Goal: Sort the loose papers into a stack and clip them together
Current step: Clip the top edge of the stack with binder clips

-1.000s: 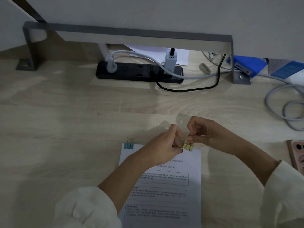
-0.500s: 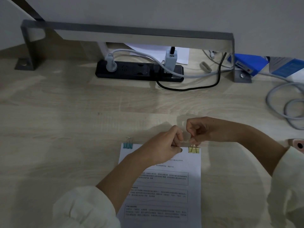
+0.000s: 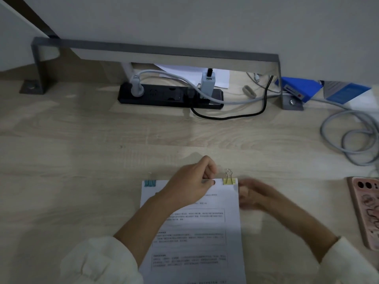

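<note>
The stack of papers point(image 3: 194, 232) lies at the near edge of the tabletop point(image 3: 82, 160), about midway along it, its sheets squared up with printed text facing up. The left hand point(image 3: 190, 181) reaches across the stack and pinches its far edge, thumb on top of the sheets and fingers curled behind. The right hand point(image 3: 253, 194) is just beside the right edge of the stack, clear of the clips. It is blurred, so I cannot tell how its fingers lie or whether it holds anything.

A blue clip point(image 3: 150, 183) bites the far left corner of the stack and a yellow clip point(image 3: 230, 181) bites the far right corner, its wire handles standing up. With the sheets stacked and both corners clipped, the task looks nearly finished. What seems left is to fold the yellow clip's handles flat, if wanted, and let go.

A phone point(image 3: 367, 210) in a pink case lies at the right edge of the tabletop. Further off on that side is a coil of grey cable point(image 3: 352, 136). Along the far edge sit a black power strip point(image 3: 170, 97) and a blue box point(image 3: 297, 89).
</note>
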Demonstrator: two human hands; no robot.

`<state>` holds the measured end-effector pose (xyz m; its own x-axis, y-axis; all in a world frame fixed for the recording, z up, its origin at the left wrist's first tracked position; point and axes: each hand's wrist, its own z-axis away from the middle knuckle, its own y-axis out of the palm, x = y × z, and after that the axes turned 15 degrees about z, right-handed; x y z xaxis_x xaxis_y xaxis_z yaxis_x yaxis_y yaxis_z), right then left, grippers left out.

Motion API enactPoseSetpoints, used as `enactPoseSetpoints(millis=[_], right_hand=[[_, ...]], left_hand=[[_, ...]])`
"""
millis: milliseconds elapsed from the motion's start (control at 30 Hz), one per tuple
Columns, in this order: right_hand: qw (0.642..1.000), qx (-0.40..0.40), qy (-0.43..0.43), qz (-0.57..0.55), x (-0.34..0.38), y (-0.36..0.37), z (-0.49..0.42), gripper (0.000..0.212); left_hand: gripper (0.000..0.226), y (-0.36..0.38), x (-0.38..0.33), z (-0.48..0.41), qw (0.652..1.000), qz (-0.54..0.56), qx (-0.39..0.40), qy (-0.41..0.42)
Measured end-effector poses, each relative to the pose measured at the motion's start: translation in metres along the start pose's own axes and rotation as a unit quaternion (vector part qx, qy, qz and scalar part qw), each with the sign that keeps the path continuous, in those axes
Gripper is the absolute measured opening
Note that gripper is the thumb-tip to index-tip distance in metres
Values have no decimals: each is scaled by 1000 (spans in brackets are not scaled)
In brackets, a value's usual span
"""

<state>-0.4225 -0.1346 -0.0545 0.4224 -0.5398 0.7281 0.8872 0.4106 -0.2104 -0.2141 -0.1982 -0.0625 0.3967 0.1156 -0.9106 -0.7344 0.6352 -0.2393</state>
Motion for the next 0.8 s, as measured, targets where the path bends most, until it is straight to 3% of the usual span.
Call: enactPoseSetpoints(millis=[133, 267, 400, 533, 800], right_hand=[[995, 27, 31, -89, -30, 53, 35, 34], [996, -75, 11, -40, -46, 84, 45, 56], [990, -124, -1, -67, -29, 94, 38, 41], [982, -75, -24, -173, 6, 108, 28, 32], [976, -11, -68, -207, 79, 187, -36, 34]], left_hand=[[15, -9, -7, 4, 995, -21, -81, 53], [18, -15, -18, 14, 984, -27, -159, 81], [29, -25, -16, 39, 954, -48, -276, 105], [37, -32, 2, 80, 935, -68, -346, 38], [68, -46, 82, 178, 893, -111, -425, -101]])
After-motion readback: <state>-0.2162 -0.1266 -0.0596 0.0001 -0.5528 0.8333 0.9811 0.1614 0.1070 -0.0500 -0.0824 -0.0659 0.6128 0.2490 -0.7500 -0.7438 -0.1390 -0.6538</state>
